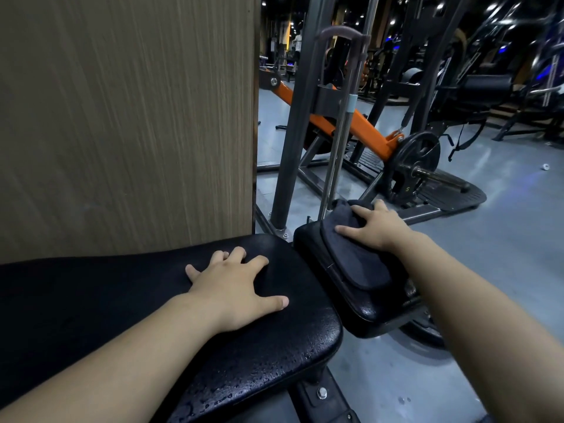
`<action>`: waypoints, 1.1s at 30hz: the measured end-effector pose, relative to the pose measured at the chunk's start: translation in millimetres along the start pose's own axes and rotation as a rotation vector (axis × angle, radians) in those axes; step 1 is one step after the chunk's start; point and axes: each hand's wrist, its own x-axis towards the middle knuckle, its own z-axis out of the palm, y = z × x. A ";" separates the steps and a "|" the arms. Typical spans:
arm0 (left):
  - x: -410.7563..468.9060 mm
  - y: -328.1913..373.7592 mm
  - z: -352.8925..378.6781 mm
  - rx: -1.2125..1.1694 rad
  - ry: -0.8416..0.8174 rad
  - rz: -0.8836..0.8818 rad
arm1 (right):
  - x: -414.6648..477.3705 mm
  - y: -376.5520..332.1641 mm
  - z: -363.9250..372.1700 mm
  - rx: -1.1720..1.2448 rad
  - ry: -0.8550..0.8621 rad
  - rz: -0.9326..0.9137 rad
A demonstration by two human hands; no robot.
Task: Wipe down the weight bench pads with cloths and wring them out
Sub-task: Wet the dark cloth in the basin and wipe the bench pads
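A long black bench pad (128, 303) runs across the lower left, with water droplets on its near right corner. My left hand (235, 288) lies flat on it, fingers spread, holding nothing. To its right sits a smaller black seat pad (363, 312). A dark grey cloth (351, 254) is draped over that seat pad. My right hand (378, 227) presses down on the far end of the cloth, fingers apart.
A wood-grain panel (128, 117) rises directly behind the long pad. Beyond the seat pad stand steel uprights (293, 141), an orange lever arm (366, 126) and a weight plate (416, 160) on a bar. Grey floor (503, 227) spreads to the right, with more gym machines far back.
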 end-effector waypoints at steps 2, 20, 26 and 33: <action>0.0 0.0 0.3 -0.003 0.006 0.002 | -19.3 7.4 2.4 -0.029 0.041 -0.044; -52.2 -41.9 -15.7 0.040 0.098 0.065 | -133.7 -62.0 27.4 -0.074 0.137 -0.321; -109.7 -102.5 -25.4 0.108 0.094 -0.035 | -128.4 -125.4 42.8 -0.140 0.118 -0.356; -148.1 -159.4 -13.3 0.013 0.125 -0.190 | -130.6 -171.4 37.8 -0.057 0.040 -0.176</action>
